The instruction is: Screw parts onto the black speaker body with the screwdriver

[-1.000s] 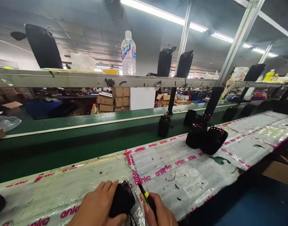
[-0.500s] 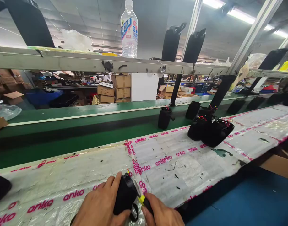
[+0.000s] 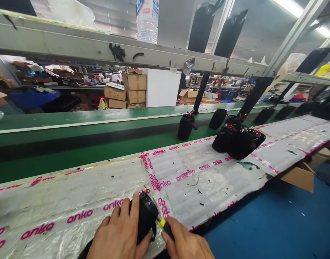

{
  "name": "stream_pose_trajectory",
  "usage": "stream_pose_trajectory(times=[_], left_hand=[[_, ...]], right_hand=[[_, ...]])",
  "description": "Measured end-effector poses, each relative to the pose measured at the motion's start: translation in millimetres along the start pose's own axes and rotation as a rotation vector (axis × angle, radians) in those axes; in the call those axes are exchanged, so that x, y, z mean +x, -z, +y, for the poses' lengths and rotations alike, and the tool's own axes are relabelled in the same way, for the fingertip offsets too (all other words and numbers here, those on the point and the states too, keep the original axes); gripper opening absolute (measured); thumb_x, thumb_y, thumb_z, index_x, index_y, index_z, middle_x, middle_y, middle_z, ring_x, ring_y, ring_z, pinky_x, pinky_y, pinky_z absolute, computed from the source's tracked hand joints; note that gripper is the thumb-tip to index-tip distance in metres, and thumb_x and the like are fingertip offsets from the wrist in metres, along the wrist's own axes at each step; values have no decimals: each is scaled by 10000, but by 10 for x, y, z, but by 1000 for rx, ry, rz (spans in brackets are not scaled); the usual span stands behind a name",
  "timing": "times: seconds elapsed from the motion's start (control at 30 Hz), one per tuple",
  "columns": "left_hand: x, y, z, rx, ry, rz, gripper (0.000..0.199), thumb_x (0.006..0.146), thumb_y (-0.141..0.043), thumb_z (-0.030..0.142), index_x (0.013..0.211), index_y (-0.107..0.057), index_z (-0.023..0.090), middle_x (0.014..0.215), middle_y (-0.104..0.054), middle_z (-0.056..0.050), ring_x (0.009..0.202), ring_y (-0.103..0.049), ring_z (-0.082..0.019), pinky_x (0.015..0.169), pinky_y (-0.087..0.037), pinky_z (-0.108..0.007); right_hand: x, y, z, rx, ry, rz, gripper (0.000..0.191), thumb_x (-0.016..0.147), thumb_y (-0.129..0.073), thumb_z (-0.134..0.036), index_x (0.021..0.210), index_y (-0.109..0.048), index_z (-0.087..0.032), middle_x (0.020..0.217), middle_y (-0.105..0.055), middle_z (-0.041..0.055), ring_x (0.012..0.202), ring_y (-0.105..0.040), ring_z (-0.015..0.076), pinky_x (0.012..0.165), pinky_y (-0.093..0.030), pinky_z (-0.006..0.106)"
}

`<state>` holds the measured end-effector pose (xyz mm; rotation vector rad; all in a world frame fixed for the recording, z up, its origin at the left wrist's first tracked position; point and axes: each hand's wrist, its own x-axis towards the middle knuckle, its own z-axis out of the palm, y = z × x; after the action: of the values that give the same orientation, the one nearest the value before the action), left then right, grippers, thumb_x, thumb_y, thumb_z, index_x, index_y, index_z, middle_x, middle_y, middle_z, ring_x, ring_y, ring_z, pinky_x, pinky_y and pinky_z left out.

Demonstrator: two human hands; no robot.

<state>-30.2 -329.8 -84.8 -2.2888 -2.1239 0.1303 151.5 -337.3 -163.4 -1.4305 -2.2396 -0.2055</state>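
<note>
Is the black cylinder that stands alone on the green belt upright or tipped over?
Upright. The black cylinder stands on its end on the green belt, its open top with red wires facing up.

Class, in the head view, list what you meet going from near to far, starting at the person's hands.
Left hand and right hand with the black part → taped work surface → green conveyor belt → stacked cardboard boxes.

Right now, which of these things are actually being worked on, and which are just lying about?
In hand:
left hand grips black casing
right hand grips yellow-tipped tool

Lying about:
casings by the belt
lone casing
water bottle
cardboard boxes
</note>
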Motion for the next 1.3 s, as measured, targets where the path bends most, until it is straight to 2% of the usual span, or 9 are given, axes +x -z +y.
stream_pose_trajectory(times=[0.23, 0.47, 0.6, 0.7, 0.77, 0.83, 0.93, 1.03, 1.3], left_hand=[[-27, 17, 8, -31, 6, 13, 693, 866, -547, 349, 1500, -380, 124, 1309, -613, -241, 1086, -636, -397, 878, -553, -516], [-44, -26, 8, -12, -20, -23, 737, 856, -518, 355, 1525, -318, 117, 1377, -571, -255, 1131, -611, -415, 902, -538, -557], [-32, 62, -35, -65, -20, -96, 756, 868, -472, 374, 1535, -270, 83, 1441, -519, -260, 1140, -622, -419, 842, -567, -540], [9, 150, -67, -108, 3, -164, 735, 864, -480, 383, 1525, -303, 116, 1393, -566, -223, 1059, -666, -402, 788, -580, -526], [34, 168, -72, -116, 10, -177, 724, 843, -510, 387, 1501, -354, 130, 1356, -591, -204, 1062, -668, -390, 831, -570, -521], [47, 145, -63, -115, -8, -150, 708, 835, -511, 386, 1477, -389, 115, 1375, -575, -207, 1146, -633, -380, 918, -544, -505], [49, 90, -37, -90, -29, -158, 719, 867, -458, 389, 1505, -333, 83, 1476, -487, -231, 1198, -607, -378, 920, -550, -484], [50, 75, -7, -49, -28, -214, 751, 891, -420, 396, 1543, -229, 76, 1508, -454, -235, 1132, -641, -391, 841, -577, -500], [33, 95, 36, 17, -32, -165, 751, 896, -409, 387, 1553, -199, 90, 1418, -542, -230, 992, -687, -370, 766, -594, -491]], right_hand=[[-5, 27, -33, -19, 11, 1, 467, 1065, -81, -392, 1100, -514, -220, 819, -744, 28, 498, -687, 188, 345, -424, 291], [4, 110, -90, -42, 4, -10, 469, 1067, -71, -388, 1083, -511, -229, 778, -735, 9, 443, -657, 182, 335, -389, 318], [1, 138, -103, 13, -9, 16, 427, 1072, -116, -394, 1136, -502, -222, 785, -735, 1, 489, -680, 185, 374, -429, 313], [-5, 131, -114, 37, -33, 13, 440, 1072, -117, -404, 1127, -516, -226, 785, -736, 6, 488, -680, 195, 384, -437, 312], [-4, 128, -124, 40, -47, -3, 455, 1071, -105, -407, 1106, -522, -229, 774, -732, 10, 491, -680, 200, 380, -430, 312], [4, 139, -127, 38, -58, -16, 459, 1070, -97, -408, 1104, -518, -228, 770, -728, 13, 496, -680, 199, 382, -424, 309], [22, 178, -107, 35, -59, -40, 447, 1071, -94, -403, 1131, -500, -226, 758, -720, 5, 466, -662, 192, 375, -403, 310], [36, 214, -66, 53, -15, -70, 401, 1078, -125, -384, 1164, -479, -216, 756, -717, -4, 458, -658, 181, 372, -382, 307], [41, 224, -36, 61, 16, -84, 371, 1077, -139, -354, 1159, -469, -204, 704, -687, -26, 416, -636, 177, 335, -331, 334]])
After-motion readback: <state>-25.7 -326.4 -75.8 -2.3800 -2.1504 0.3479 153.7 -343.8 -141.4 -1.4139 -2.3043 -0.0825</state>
